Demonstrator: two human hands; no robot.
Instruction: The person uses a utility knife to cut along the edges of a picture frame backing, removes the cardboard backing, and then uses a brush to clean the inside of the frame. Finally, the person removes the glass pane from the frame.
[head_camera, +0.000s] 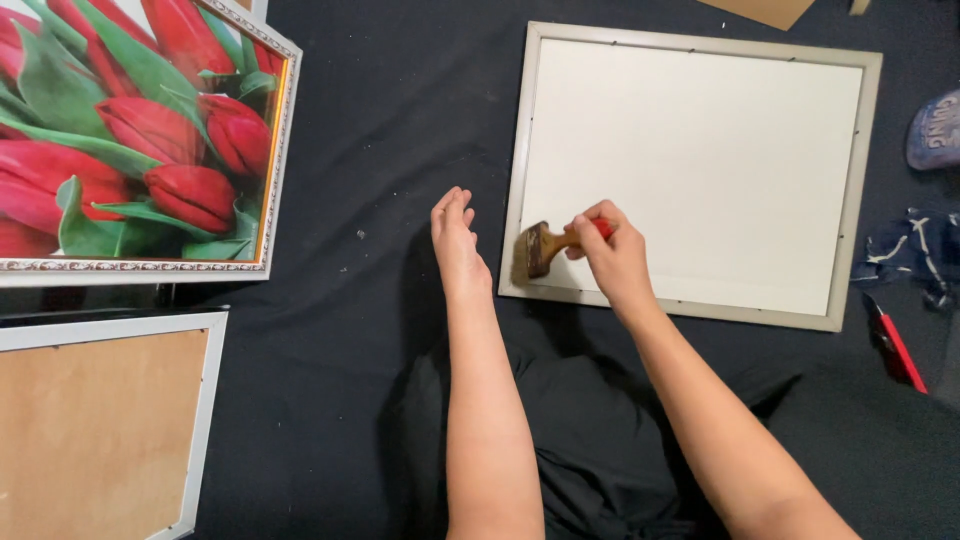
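My right hand (612, 255) is clamped around a paintbrush (556, 243), fingers curled over its red handle so that only a bit of the red shows past my knuckles. The brush is short and wide, with a dull metal band and dark brownish bristles that point left. Its bristles sit on the lower left corner of the frame (690, 47), right at the inner edge of the left rail.

The frame lies flat on the black cloth (400, 120). It has a pale grey-beige border and a plain white panel inside, with small clips showing along the top rail.

My left hand (457, 237) is empty and held flat, fingers together and stretched out, resting on the cloth just left of the frame.

Well to the left of the frame lies a picture of red tulips (130, 140) in an ornate border, and below that a backing board (95, 420) in a white surround. A red-handled cutter (897, 348) lies just off the frame's lower right corner.
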